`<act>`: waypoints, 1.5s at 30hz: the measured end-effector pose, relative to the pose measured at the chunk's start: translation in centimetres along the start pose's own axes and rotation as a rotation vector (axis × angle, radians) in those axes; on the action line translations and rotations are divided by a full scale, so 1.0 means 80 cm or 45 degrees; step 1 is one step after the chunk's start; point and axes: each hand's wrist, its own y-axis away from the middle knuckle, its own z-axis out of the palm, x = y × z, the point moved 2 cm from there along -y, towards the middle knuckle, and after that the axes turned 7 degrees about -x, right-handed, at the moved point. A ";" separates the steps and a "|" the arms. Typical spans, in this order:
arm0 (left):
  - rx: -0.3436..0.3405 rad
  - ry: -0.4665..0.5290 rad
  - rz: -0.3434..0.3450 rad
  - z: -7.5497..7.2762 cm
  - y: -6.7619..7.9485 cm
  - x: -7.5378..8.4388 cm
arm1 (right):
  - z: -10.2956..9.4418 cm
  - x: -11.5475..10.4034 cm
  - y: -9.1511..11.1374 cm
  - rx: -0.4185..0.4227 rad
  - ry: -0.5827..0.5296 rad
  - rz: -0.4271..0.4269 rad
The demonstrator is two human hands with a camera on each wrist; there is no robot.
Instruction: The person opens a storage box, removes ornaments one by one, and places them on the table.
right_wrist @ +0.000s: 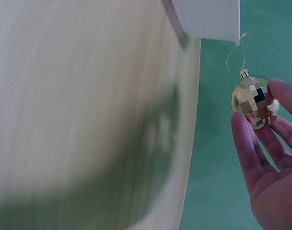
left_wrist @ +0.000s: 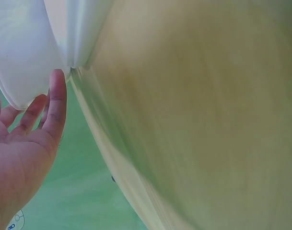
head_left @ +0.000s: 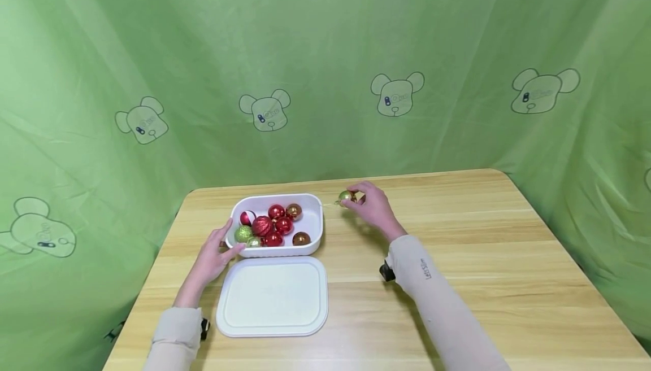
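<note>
A faceted gold Christmas bauble (head_left: 347, 196) is pinched between the thumb and fingertips of my right hand (head_left: 373, 207), just right of a white plastic box. In the right wrist view the bauble (right_wrist: 251, 98) hangs clear of the table, its thin string loop reaching toward the box's corner. My left hand (head_left: 211, 258) rests against the left end of the white box (head_left: 285, 251), thumb near the front rim. The left wrist view shows nearly straight fingers (left_wrist: 57, 103) touching the box wall. Several red, brown-gold and green baubles (head_left: 262, 226) lie inside the box.
A flat white lid (head_left: 277, 297) lies directly in front of the box on the wooden table (head_left: 458, 280). Green fabric (head_left: 325, 77) with bear-head prints hangs behind the table and along both sides.
</note>
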 end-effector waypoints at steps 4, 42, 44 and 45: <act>-0.002 0.005 -0.003 0.000 0.000 0.000 | 0.000 0.007 -0.001 0.003 -0.002 0.020; -0.020 0.015 -0.022 -0.001 -0.004 -0.003 | 0.030 0.031 -0.004 -0.151 0.211 0.091; -0.022 0.011 -0.025 -0.001 -0.003 -0.004 | 0.031 0.030 -0.004 -0.154 0.212 0.084; -0.024 0.010 -0.029 -0.002 -0.002 -0.004 | 0.032 0.029 -0.005 -0.156 0.207 0.082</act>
